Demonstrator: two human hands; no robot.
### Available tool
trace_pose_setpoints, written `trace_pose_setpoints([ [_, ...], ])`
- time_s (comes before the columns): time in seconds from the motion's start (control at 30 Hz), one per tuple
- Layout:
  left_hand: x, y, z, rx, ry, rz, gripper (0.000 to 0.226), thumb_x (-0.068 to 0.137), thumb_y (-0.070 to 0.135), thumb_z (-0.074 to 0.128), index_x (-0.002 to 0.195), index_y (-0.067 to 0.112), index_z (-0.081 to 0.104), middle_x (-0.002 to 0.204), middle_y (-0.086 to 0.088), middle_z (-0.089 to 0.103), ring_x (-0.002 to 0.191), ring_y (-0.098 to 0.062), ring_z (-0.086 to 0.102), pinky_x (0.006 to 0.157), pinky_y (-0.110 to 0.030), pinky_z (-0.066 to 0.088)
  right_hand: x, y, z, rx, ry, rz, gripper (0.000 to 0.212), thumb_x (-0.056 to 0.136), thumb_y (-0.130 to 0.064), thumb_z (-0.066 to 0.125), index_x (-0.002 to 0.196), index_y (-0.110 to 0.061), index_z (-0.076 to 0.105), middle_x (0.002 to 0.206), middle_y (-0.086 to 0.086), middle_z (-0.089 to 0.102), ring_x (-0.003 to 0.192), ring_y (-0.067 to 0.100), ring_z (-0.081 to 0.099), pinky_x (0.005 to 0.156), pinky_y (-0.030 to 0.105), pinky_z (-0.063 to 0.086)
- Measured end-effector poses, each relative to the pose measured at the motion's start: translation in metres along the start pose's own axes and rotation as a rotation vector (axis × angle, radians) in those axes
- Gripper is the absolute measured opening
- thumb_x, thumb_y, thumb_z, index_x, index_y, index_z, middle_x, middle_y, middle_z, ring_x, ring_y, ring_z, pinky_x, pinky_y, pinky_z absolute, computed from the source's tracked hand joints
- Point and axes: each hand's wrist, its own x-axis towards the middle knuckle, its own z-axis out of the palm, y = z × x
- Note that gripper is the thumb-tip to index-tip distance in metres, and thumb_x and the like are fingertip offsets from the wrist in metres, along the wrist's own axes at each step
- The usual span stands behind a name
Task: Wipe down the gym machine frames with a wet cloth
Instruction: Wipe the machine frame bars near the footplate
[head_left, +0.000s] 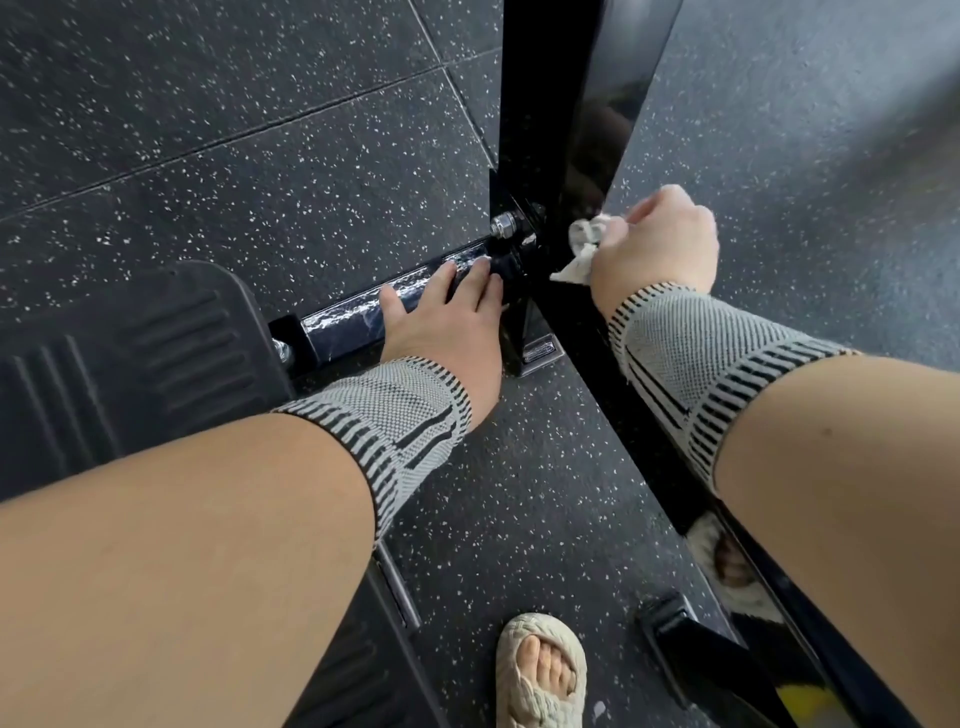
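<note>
- Right hand (660, 244) fisted around crumpled white wet cloth (584, 244), pressed to glossy black upright frame post (561, 104).
- Left hand (447, 306) flat, fingers straight, bracing on wet-streaked black floor crossbar (358, 317).
- Bolt joint (506, 226) probably unwiped; work the cloth around it, firm downward strokes.

The left hand (448, 312) rests with straight fingers on a wet, glossy black crossbar (358, 317) low over the speckled rubber floor (249, 156), just left of a bolted joint (504, 226). To the right, the right hand (657, 244) grips a bunched white cloth (584, 244) against the black upright post (566, 104). Both wrists wear grey knitted bands; a sandalled foot (540, 670) shows near the bottom edge.
</note>
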Motion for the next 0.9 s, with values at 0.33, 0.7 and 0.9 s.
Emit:
trace_pose_setpoints([
  [0.33, -0.001, -0.001, -0.003, -0.019, 0.003, 0.017, 0.074, 0.094, 0.027, 0.044, 0.154, 0.020, 0.001, 0.161, 0.006, -0.005, 0.148, -0.022, -0.002, 0.112, -0.066, 0.006, -0.015, 0.005, 0.012, -0.054, 0.093, -0.252, 0.027, 0.093, -0.033, 0.052, 0.109, -0.012, 0.060, 0.122, 0.004, 0.052, 0.110, 0.020, 0.048, 0.097, 0.028, 0.038],
  [0.7, 0.005, -0.009, -0.015, -0.030, -0.067, 0.079, 0.057, 0.094, 0.025, 0.040, 0.149, 0.031, 0.023, 0.157, 0.011, 0.015, 0.146, -0.016, 0.010, 0.116, -0.058, 0.015, -0.056, 0.010, 0.033, -0.218, -0.135, -0.947, 0.022, 0.061, 0.004, 0.081, 0.077, -0.003, 0.068, 0.081, 0.010, 0.064, 0.074, 0.029, 0.061, 0.060, 0.033, 0.054],
  [0.9, -0.019, -0.023, -0.021, -0.531, 0.210, -0.168, 0.046, 0.092, 0.007, 0.043, 0.130, 0.028, 0.057, 0.129, 0.006, 0.056, 0.114, -0.018, 0.053, 0.095, -0.029, 0.041, -0.054, -0.005, 0.015, -0.416, -0.142, -0.750, 0.023, 0.092, -0.006, 0.050, 0.110, -0.003, 0.063, 0.123, 0.013, 0.055, 0.113, 0.031, 0.047, 0.085, 0.039, 0.044],
])
